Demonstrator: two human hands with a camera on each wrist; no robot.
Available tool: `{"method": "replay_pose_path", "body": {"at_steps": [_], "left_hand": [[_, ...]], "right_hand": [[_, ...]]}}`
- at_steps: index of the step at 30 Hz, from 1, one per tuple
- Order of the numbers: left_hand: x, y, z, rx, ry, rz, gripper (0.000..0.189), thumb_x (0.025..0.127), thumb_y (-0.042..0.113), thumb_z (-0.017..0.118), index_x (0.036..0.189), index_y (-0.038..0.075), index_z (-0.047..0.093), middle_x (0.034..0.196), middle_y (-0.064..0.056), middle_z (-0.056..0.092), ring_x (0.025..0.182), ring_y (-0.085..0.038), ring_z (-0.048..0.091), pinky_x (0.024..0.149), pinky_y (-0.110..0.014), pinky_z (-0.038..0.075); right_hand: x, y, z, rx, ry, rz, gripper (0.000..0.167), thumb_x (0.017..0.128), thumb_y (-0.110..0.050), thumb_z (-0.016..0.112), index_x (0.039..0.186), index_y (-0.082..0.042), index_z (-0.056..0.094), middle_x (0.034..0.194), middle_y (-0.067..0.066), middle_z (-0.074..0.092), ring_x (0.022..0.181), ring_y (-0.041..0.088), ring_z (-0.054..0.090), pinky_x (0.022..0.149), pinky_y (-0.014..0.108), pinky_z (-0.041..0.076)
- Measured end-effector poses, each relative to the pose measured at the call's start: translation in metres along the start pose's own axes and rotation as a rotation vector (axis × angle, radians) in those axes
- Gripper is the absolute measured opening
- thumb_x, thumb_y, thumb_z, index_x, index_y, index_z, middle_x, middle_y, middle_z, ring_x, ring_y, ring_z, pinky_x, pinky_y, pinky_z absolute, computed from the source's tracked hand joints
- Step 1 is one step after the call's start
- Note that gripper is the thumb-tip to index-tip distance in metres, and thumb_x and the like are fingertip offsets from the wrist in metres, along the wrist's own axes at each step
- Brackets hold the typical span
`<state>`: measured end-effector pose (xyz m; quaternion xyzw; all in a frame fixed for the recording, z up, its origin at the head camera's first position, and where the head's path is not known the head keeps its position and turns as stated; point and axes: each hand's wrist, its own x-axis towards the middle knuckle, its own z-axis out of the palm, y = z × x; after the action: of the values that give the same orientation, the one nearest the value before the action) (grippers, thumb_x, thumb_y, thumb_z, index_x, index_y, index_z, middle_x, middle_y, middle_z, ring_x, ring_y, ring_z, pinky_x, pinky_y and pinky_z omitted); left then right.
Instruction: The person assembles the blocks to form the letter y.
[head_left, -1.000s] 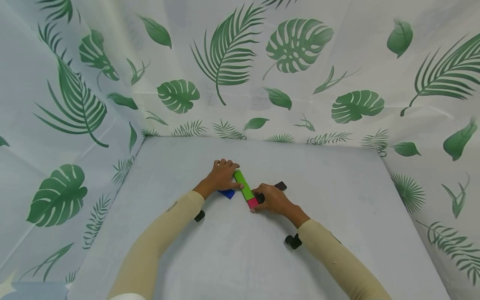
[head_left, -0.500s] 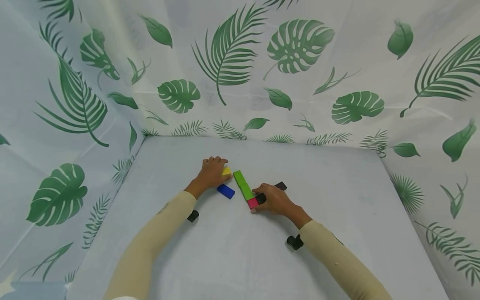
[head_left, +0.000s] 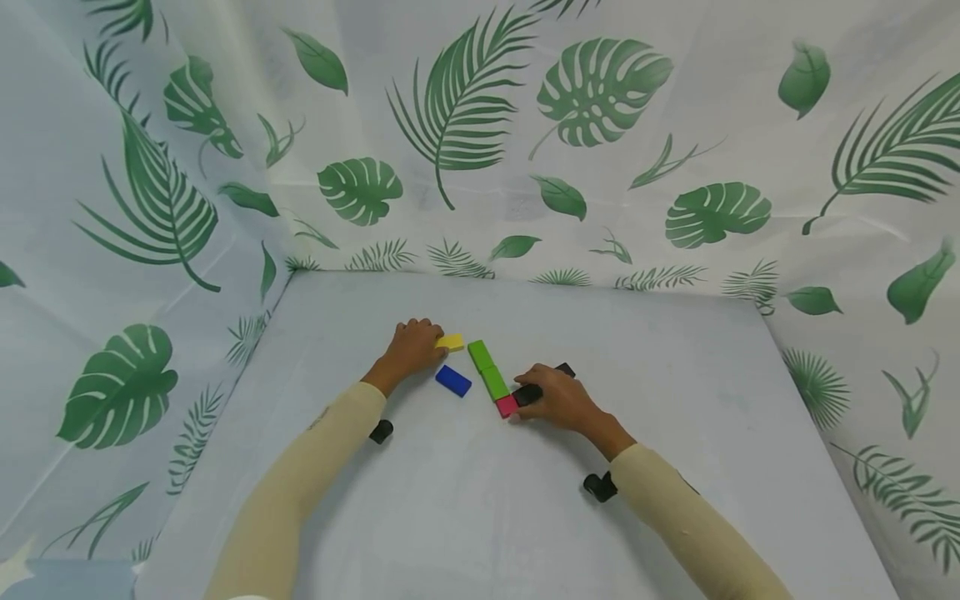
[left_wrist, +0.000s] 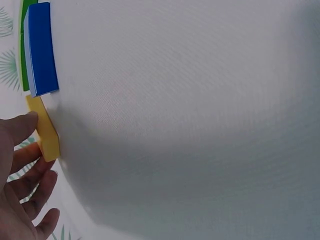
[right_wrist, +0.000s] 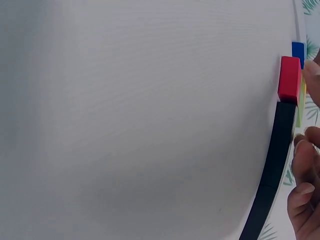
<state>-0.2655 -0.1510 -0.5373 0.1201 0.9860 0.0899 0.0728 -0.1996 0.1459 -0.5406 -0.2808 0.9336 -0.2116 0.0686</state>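
Note:
My left hand (head_left: pixel 412 346) pinches a yellow block (head_left: pixel 452 342) between thumb and fingers, as the left wrist view also shows. Just nearer to me lies a blue block (head_left: pixel 453 381). Two green blocks (head_left: pixel 487 369) run end to end in a slanting line, and a red block (head_left: pixel 507 406) sits at their near end. From the red one, black blocks (right_wrist: pixel 280 145) extend in a row to the right, partly hidden in the head view by my right hand (head_left: pixel 558 397). That hand arches over the row with spread, loose fingers, thumb close by the red block.
A pale sheet covers the table (head_left: pixel 480 508), and leaf-printed cloth (head_left: pixel 480 125) rises around its back and sides. Black wrist cameras (head_left: pixel 600 487) hang below both forearms. The blocks lie mid-table.
My left hand has left the green blocks and moved left to the yellow block, uncovering the blue one. The right hand has drawn slightly right, its fingers loosening beside the red and black blocks.

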Motion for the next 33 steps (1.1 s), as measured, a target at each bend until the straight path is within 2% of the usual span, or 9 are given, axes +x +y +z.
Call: {"method": "replay_pose_path", "body": {"at_steps": [9,14,24,33], "left_hand": [[0.003,-0.006,0.004,0.008,-0.003,0.017,0.039,0.097,0.035,0.066,0.127,0.01,0.067,0.117,-0.008,0.067,0.106,-0.028,0.059,0.095,-0.048,0.044],[0.0,-0.006,0.004,0.05,0.004,0.03,0.039,0.098,0.035,0.065,0.127,0.011,0.066,0.118,-0.008,0.067,0.108,-0.028,0.059,0.097,-0.049,0.044],[-0.013,0.0,-0.001,0.052,0.139,0.028,0.04,0.097,0.038,0.067,0.124,0.009,0.067,0.113,-0.008,0.068,0.102,-0.027,0.059,0.09,-0.044,0.047],[-0.037,0.013,0.001,0.08,0.149,0.146,0.038,0.094,0.04,0.068,0.117,0.009,0.071,0.108,-0.006,0.071,0.095,-0.024,0.061,0.083,-0.04,0.049]], "right_hand": [[-0.008,0.005,-0.002,0.013,0.076,0.018,0.06,0.075,-0.039,0.088,0.124,-0.008,0.07,0.113,0.005,0.068,0.102,0.019,0.064,0.083,0.041,0.055],[-0.01,0.01,-0.004,0.017,0.107,0.029,0.063,0.074,-0.04,0.089,0.124,-0.007,0.07,0.115,0.007,0.068,0.105,0.022,0.065,0.084,0.044,0.055],[-0.014,0.025,-0.013,0.025,0.132,0.068,0.065,0.075,-0.039,0.088,0.126,-0.005,0.068,0.122,0.012,0.07,0.113,0.029,0.065,0.093,0.048,0.054],[-0.018,0.035,-0.018,0.031,0.147,0.109,0.065,0.076,-0.04,0.087,0.127,-0.004,0.068,0.126,0.014,0.069,0.119,0.033,0.063,0.096,0.051,0.052]]}}
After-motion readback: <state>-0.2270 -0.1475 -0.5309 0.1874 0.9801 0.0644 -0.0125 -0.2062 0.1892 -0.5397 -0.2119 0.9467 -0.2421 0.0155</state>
